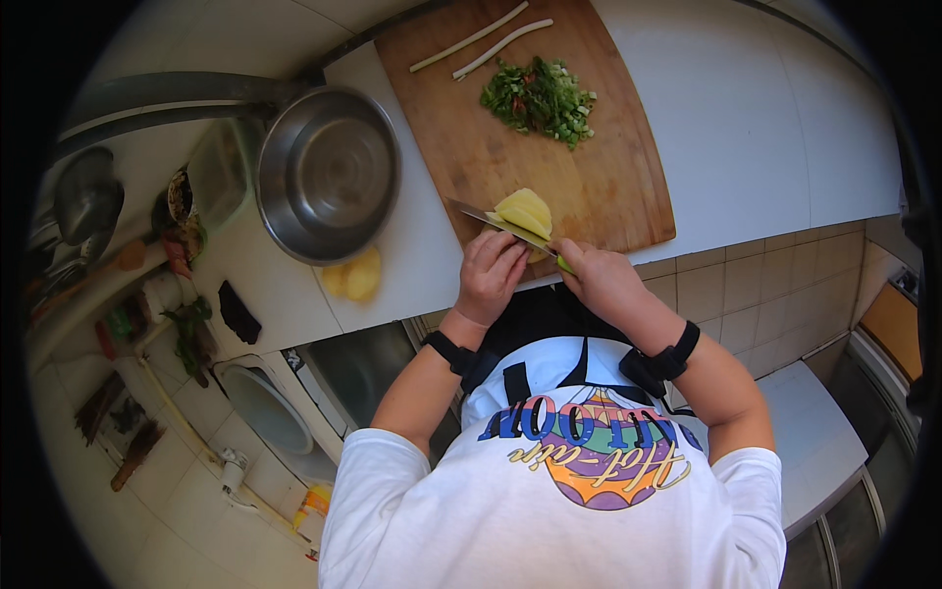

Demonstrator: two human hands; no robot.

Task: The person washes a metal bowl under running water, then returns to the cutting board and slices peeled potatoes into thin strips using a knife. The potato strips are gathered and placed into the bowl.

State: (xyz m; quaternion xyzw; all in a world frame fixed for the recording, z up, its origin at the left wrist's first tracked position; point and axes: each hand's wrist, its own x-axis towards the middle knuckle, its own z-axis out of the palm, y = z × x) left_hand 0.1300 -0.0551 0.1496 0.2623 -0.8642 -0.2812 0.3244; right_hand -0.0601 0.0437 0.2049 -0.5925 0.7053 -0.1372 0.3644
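Observation:
In my right hand (605,278) is a kitchen knife (500,225) with a green handle, its blade pointing to the far left over the near part of a wooden cutting board (456,147). My left hand (491,266) has its fingers curled against the near side of the blade, on a peeled yellow potato piece (538,256) that is mostly hidden. Beyond the blade, overlapping potato slices (524,208) lean together. Farther up the board sits a heap of chopped green onion (541,99) with some reddish bits. Two pale stalks (504,48) lie near the board's far edge.
A steel bowl (276,177) stands left of the board on the white counter (434,276). More peeled potatoes (357,276) lie partly under its near rim. A dark flat object (238,312) rests farther left. Ladles (88,195) and a clear container (221,173) are by the wall.

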